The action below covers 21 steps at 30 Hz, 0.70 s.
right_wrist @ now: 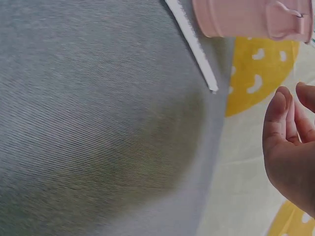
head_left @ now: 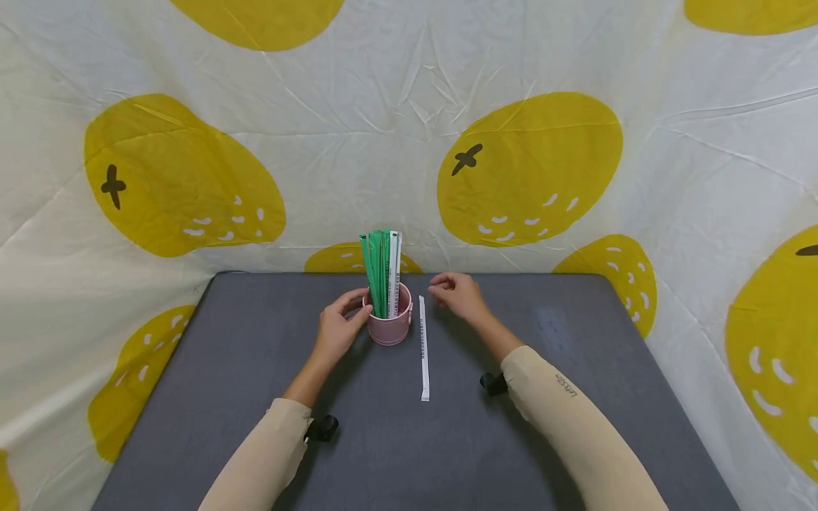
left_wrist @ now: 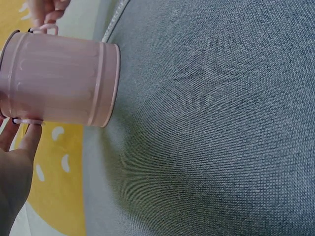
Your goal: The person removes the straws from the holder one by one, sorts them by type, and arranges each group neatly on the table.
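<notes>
A small pink metal bucket (head_left: 388, 330) with little side handles stands upright on the table. Several slim green stick packets (head_left: 377, 273) and white ones (head_left: 394, 273) rise out of it. My left hand (head_left: 339, 328) holds the bucket's left side, thumb toward the front, fingers at the side handle (left_wrist: 29, 121). To the right of the bucket, a slim white stick packet (head_left: 424, 351) with printed lettering lies lengthwise on the table. My right hand (head_left: 463, 294) hovers beyond its far end, fingers loosely bent and holding nothing.
The dark grey table (head_left: 211, 411) reaches back to a pale curtain (head_left: 364, 177) with big yellow fruit prints. A black wrist camera (head_left: 322, 429) is strapped at the left sleeve and another black camera (head_left: 493, 384) at the right sleeve.
</notes>
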Motion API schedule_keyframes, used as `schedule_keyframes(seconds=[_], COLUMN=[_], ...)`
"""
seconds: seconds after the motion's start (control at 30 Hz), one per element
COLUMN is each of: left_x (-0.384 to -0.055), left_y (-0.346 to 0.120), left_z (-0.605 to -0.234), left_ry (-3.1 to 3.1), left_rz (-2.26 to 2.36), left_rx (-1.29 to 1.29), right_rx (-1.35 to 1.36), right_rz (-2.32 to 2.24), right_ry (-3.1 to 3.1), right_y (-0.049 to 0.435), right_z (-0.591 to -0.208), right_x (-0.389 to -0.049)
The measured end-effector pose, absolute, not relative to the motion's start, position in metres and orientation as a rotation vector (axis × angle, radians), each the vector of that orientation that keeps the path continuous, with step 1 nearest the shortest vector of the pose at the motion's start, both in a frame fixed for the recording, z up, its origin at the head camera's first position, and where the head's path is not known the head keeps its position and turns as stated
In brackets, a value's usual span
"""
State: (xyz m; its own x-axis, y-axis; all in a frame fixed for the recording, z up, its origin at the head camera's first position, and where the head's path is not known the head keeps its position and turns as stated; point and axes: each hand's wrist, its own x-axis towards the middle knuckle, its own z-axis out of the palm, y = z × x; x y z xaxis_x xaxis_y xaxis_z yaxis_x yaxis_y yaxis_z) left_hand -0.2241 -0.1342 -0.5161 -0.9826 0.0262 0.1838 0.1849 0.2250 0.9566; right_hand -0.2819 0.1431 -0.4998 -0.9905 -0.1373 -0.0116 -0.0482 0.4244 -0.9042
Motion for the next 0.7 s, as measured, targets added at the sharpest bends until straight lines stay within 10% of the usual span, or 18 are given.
schedule_keyframes(seconds=[0.7], left_x=[-0.224], left_y=[-0.135], left_z=[-0.517], left_ry=[-2.341], left_rz=[-1.883], left_rx=[-0.214], right_rx=[-0.253], right_rz=[-1.669], right_ry=[2.56], right_y=[0.12], right_z=[-0.451], right_x=[-0.302])
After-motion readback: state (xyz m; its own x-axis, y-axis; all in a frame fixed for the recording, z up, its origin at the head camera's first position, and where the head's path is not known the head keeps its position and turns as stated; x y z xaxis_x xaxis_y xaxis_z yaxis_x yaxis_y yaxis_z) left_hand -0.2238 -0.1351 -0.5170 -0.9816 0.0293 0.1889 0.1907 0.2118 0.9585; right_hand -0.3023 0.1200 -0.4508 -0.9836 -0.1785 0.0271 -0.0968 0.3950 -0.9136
